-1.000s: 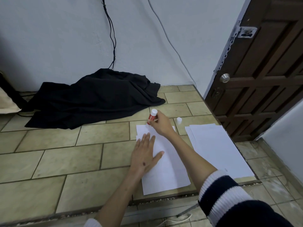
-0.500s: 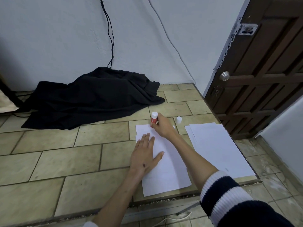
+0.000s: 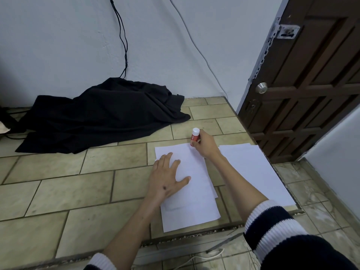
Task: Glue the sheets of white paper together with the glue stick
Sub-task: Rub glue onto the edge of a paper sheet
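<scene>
The right hand grips the red glue stick upright at the white sheets' 12 o'clock edge; the left hand presses flat, fingers spread, at their 9 o'clock side.

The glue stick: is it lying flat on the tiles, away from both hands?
No, the right hand holds the glue stick upright, its lower end at the far edge of the white paper.

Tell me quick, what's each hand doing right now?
Left hand: open, fingers flat, pressing on the paper.
Right hand: closed around the glue stick, its lower end at the paper's far edge.
</scene>
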